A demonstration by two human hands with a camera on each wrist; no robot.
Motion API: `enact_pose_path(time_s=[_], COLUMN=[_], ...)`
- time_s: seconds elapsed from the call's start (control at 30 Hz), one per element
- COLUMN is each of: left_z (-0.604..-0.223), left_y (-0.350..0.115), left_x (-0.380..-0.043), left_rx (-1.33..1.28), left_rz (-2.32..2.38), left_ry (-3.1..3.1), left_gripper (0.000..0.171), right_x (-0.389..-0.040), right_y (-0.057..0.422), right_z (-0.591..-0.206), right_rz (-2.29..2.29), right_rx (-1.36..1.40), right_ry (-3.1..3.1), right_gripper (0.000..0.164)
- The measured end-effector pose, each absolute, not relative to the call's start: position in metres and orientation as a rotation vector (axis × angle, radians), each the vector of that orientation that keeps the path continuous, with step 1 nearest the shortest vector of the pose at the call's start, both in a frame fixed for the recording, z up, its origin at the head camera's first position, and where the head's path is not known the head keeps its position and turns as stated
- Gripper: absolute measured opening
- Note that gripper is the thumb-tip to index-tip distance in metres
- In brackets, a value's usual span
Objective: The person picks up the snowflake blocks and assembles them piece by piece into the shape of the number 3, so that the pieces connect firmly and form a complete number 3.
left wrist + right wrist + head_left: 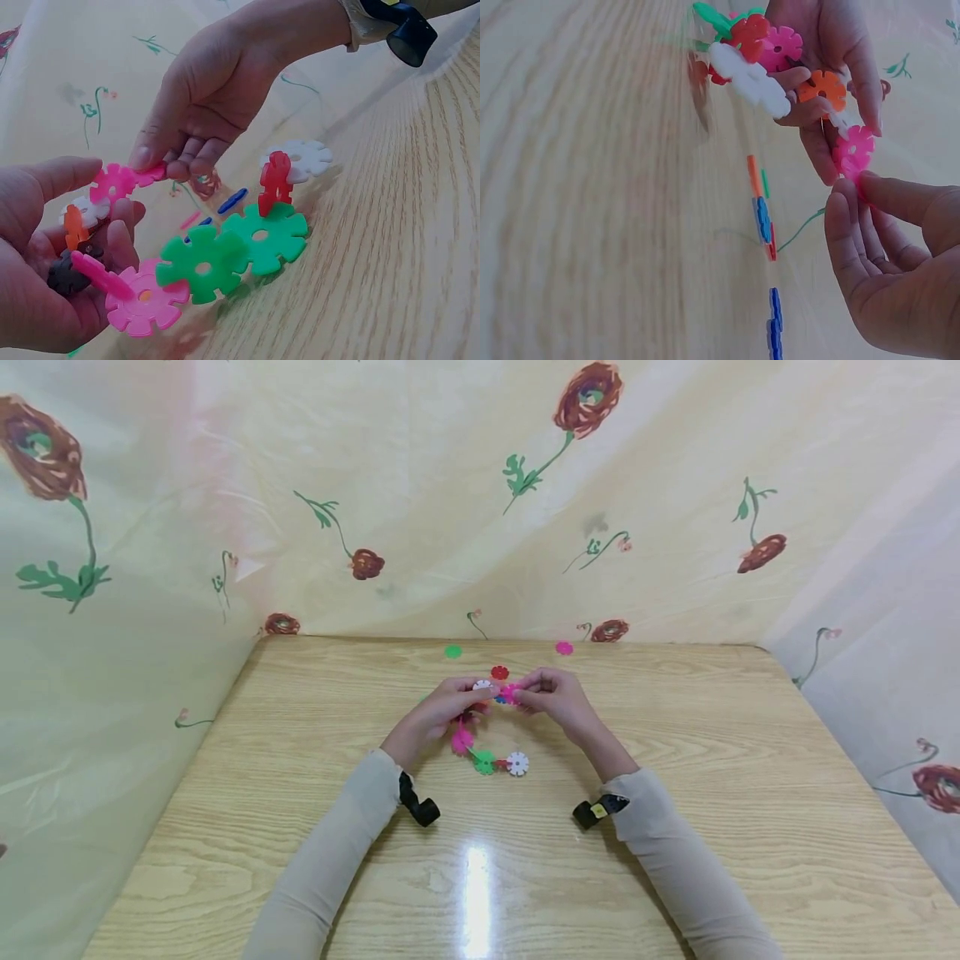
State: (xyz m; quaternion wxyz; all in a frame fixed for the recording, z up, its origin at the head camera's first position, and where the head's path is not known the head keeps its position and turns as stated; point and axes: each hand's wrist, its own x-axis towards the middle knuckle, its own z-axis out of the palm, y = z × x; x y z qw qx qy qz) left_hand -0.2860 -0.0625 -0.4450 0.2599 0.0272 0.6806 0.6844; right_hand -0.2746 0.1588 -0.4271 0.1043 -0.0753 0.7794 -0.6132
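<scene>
My left hand (442,703) holds a chain of interlocking plastic flower discs near one end. In the left wrist view the chain includes an orange disc (75,227), a black disc (66,279), a pink disc (142,304), a green disc (196,266), a red disc (275,182) and a white disc (313,159) at the far end. Between thumb and fingertips, my right hand (558,700) pinches a pink disc (154,173), partly hidden by the thumb. It meets another pink disc (853,150) at the left fingertips. The chain curves down toward the table.
Loose discs lie on the wooden table (712,735) beyond the hands: a green one (453,652), a pink one (564,648) and a red one (499,672). Blue discs (775,324) show in the right wrist view. A flowered cloth (450,510) hangs behind the table.
</scene>
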Motion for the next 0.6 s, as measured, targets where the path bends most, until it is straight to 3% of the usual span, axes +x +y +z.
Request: enact_pose_path(time_s=[0.13, 0.37, 0.6], left_z=[-0.444, -0.442, -0.442], left_y=[-0.063, -0.066, -0.069], left_x=[-0.286, -0.286, -0.285], left_rx=[0.078, 0.088, 0.110], left_rz=[1.862, 1.863, 1.848], left_ry=[1.847, 1.853, 1.860], left_gripper=[0.027, 0.034, 0.036], right_x=[-0.278, -0.289, -0.301], right_y=[0.160, 0.178, 0.203], right_z=[-0.423, -0.414, -0.409], right_rz=[-1.744, -1.560, -1.244], right_rx=[-0.236, -0.295, -0.443], right_ry=[2.303, 2.400, 2.621], right_gripper=[0.026, 0.033, 0.027])
